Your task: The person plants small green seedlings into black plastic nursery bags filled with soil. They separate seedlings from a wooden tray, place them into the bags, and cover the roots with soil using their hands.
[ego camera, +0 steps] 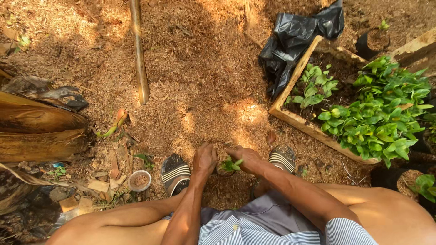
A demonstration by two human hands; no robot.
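A small green seedling [230,164] stands in a little dark pot of soil on the ground between my feet. My left hand [205,159] presses down at the seedling's left side, fingers curled onto the soil. From the right, my right hand [245,156] touches the seedling, fingers bent around its base. Whether either hand grips the stem is hidden. My striped sandals [175,171] flank both hands.
A wooden box [295,119] full of green seedlings lies at the right, with a black plastic bag [295,36] behind it. A bamboo pole [138,50] lies on the sawdust ground. A small round container [139,180] and wooden logs [41,131] sit at the left.
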